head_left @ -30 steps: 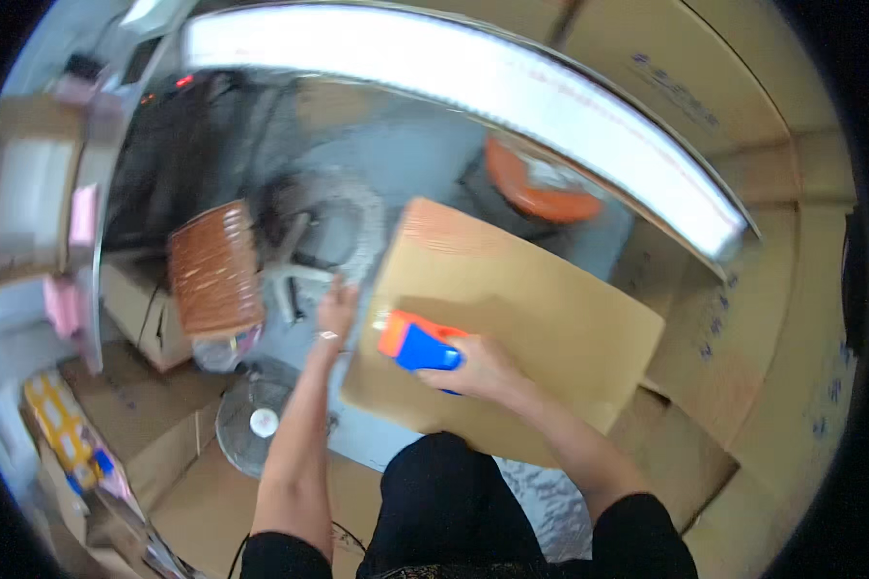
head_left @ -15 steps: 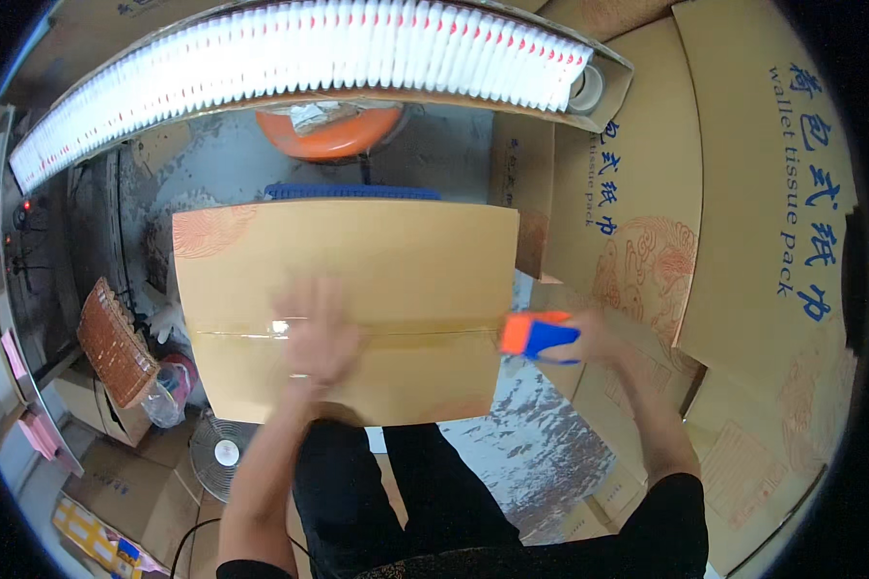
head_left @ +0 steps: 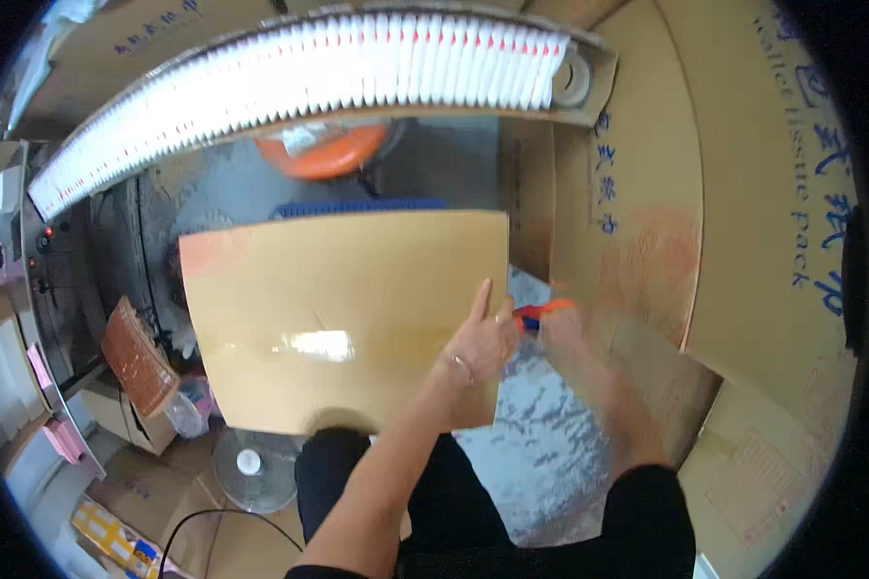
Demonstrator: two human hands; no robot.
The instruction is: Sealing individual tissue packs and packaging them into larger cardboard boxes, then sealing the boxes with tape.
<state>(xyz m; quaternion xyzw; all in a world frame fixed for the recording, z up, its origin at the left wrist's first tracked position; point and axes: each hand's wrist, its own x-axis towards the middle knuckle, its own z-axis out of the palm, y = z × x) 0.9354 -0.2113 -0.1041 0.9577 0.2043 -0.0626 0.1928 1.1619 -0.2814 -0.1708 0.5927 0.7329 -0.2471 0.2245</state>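
Note:
A closed cardboard box (head_left: 348,275) stands in front of my knees, with a shiny strip of clear tape (head_left: 323,344) running along its middle. My left hand (head_left: 481,340) lies on the box near its right edge, index finger stretched away from me. Just off that edge, my right hand (head_left: 565,333), smeared by motion, grips an orange and blue tape dispenser (head_left: 531,317). The dispenser is close to my left fingers, which partly cover it; I cannot tell whether its tape still joins the box.
Beyond the box, a long carton (head_left: 589,108) holds rows of white packs and a tape roll (head_left: 572,82). An orange seat-like object (head_left: 333,154) and a blue crate (head_left: 357,206) lie under it. Large cardboard sheets (head_left: 637,174) stand at right; a fan (head_left: 261,482) is at lower left.
My left hand has slid from the box's middle to its right edge. My right hand and the tape dispenser have turned and moved slightly away from me, beside that edge.

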